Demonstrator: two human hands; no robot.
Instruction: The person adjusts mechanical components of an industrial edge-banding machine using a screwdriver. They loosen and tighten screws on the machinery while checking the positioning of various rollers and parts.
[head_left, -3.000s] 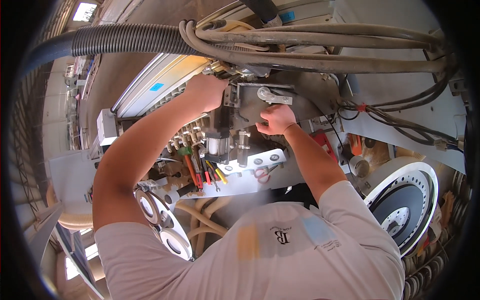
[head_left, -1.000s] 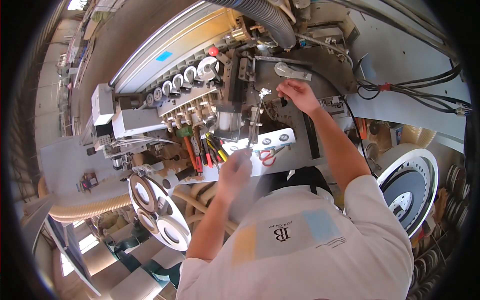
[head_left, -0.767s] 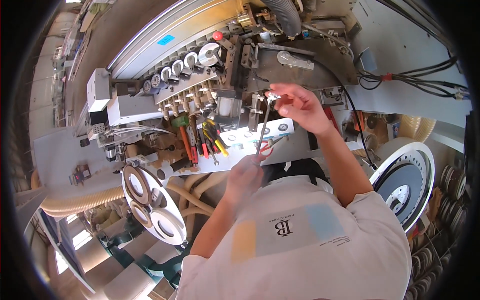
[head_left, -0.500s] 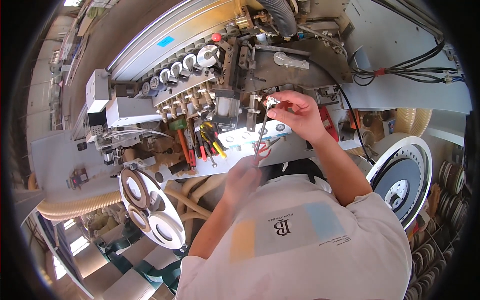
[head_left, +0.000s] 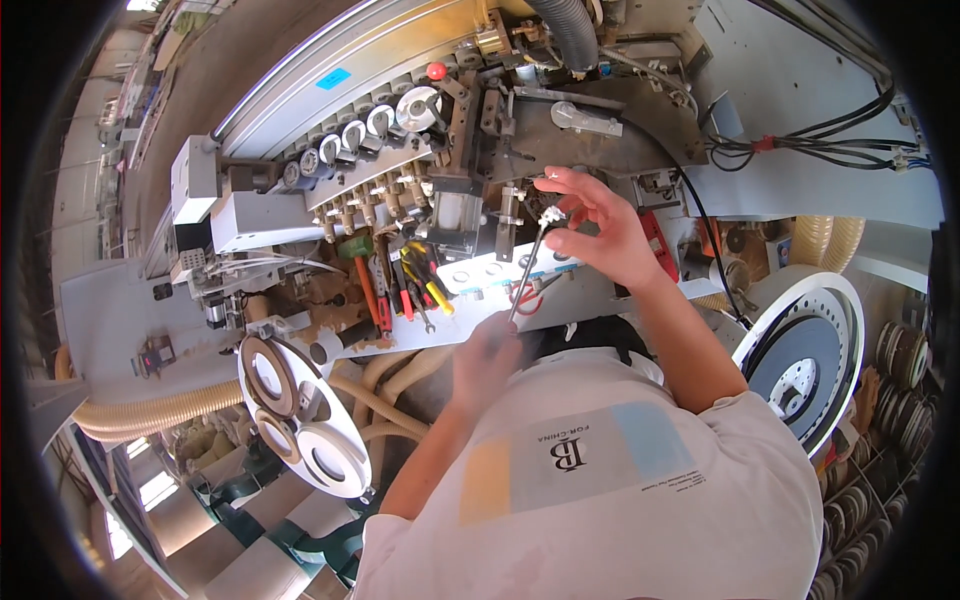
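My left hand (head_left: 485, 358), slightly blurred, is closed around the lower end of a thin metal rod (head_left: 530, 268) that slants up and to the right. A crumbly whitish clump (head_left: 551, 215) sits on the rod's far tip. My right hand (head_left: 608, 236) is close to that tip, thumb and fingers curved and apart around the clump; a white speck shows on the index finger. I cannot tell whether the thumb touches the clump. Behind the rod, red-handled scissors or pliers (head_left: 530, 297) lie on the light ledge, partly hidden.
Left of my hands lie several hand tools (head_left: 425, 275) and a green-headed hammer (head_left: 358, 250). A white bar with round holes (head_left: 490, 272) crosses behind the rod. Beyond stand machine parts (head_left: 455, 215). Wheels flank me: a white-rimmed one (head_left: 800, 370) right, a reel plate (head_left: 335, 430) left.
The fingers of my right hand have parted from a pinch at the clump, spreading upward and right. The rod's tip has shifted slightly right and toward me. My left hand keeps its hold.
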